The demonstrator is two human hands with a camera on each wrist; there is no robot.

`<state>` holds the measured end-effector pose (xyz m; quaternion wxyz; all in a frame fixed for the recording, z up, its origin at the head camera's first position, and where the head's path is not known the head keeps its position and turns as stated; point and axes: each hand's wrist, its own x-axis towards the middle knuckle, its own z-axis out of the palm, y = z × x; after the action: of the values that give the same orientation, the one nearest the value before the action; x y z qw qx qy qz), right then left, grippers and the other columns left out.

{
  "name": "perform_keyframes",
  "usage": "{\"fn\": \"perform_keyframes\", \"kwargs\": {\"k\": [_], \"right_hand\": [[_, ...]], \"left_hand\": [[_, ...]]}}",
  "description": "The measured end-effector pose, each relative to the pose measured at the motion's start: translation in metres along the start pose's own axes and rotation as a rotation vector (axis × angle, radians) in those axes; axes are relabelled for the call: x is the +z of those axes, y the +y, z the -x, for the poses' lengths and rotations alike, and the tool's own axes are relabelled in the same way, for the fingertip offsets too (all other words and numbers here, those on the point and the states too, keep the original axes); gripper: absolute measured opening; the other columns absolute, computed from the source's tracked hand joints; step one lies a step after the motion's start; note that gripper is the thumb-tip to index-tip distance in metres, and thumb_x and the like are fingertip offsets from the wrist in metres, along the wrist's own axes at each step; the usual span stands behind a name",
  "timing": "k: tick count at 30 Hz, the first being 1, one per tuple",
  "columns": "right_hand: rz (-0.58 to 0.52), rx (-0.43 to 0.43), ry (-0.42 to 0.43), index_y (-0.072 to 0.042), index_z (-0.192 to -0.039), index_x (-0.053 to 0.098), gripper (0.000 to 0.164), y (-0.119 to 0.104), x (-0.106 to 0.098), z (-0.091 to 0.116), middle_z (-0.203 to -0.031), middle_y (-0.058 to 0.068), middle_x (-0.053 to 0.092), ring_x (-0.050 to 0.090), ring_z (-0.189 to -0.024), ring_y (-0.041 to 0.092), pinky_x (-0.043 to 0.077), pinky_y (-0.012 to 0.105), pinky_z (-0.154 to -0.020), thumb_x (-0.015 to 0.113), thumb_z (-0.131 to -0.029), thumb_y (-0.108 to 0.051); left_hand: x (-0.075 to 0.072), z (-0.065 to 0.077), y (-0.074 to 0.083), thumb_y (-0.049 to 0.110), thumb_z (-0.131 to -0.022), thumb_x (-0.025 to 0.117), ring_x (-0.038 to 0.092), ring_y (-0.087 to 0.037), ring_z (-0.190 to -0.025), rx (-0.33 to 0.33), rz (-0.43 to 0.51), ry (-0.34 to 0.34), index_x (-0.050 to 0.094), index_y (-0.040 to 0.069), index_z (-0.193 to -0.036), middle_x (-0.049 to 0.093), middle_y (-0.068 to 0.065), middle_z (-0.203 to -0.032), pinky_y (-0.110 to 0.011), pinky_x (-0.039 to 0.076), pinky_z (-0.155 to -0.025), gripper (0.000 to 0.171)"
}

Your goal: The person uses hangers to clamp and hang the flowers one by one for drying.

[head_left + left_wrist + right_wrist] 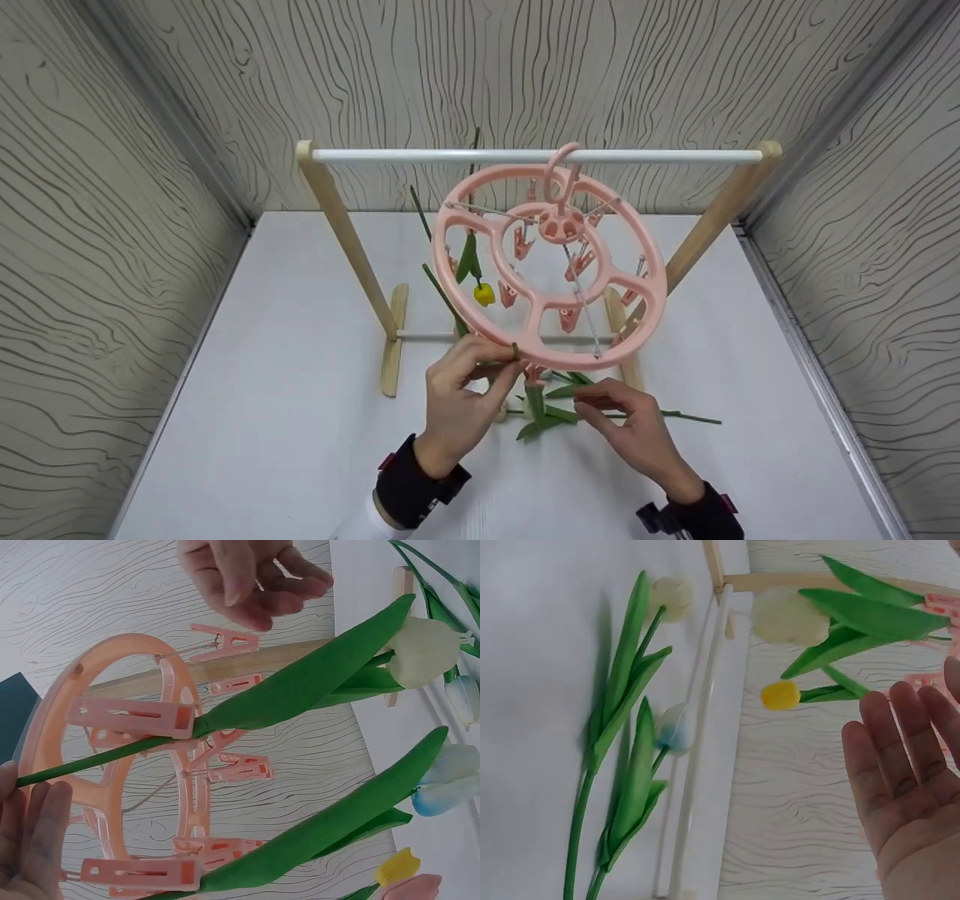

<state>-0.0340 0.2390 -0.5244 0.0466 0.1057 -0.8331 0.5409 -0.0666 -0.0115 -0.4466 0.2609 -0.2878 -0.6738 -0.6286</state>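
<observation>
Left hand [461, 397]: pinching the green stem [97, 761] of a cream-white artificial tulip [285, 694].
Right hand [630, 427]: hovering apart — fingers relaxed.
Cream tulip: hanging head-down, a pink plastic clip [135, 718] gripping it.
Round pink plastic hanger [561, 227]: hanging from a white rail [420, 156] — between the white table's [300, 450] side edges.

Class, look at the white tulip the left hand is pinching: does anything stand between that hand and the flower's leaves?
Yes. A pink peg sits along the stem between the left hand and the leaves of the white tulip. Nothing visible separates the hand from the stem's end.
</observation>
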Motion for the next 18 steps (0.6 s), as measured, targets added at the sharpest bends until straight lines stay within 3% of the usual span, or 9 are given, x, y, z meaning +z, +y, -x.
{"fn": "perform_keyframes", "kwargs": {"k": [5, 11, 18], "right_hand": [[0.156, 0.043, 0.053, -0.027, -0.109, 0.078, 0.021, 0.029, -0.009, 0.002, -0.102, -0.005, 0.079, 0.071, -0.091, -0.002, 0.064, 0.023, -0.08, 0.08, -0.094, -0.012], [0.401, 0.084, 0.092, -0.015, -0.109, 0.078, 0.023, 0.063, -0.016, 0.002, -0.099, -0.003, 0.077, 0.073, -0.091, 0.009, 0.067, 0.036, -0.08, 0.085, -0.088, -0.009], [0.557, 0.203, 0.018, -0.007, -0.112, 0.077, 0.024, 0.089, -0.025, 0.0, -0.105, 0.007, 0.076, 0.074, -0.096, 0.023, 0.066, 0.041, -0.081, 0.083, -0.089, -0.007]], "left_hand": [[0.0, 0.0, -0.001, -0.006, -0.088, 0.081, 0.077, -0.022, -0.088, -0.002, 0.004, 0.003, 0.075, 0.001, -0.1, 0.073, -0.014, -0.096, -0.026, 0.067, -0.075, 0.015], [0.001, 0.001, -0.004, -0.009, -0.087, 0.08, 0.076, -0.023, -0.084, -0.003, 0.002, -0.003, 0.074, 0.001, -0.101, 0.073, -0.014, -0.095, -0.026, 0.067, -0.073, 0.018], [0.001, 0.001, -0.004, -0.006, -0.087, 0.081, 0.077, -0.023, -0.084, -0.029, -0.001, -0.011, 0.074, 0.001, -0.101, 0.074, -0.014, -0.097, -0.026, 0.067, -0.074, 0.017]]}}
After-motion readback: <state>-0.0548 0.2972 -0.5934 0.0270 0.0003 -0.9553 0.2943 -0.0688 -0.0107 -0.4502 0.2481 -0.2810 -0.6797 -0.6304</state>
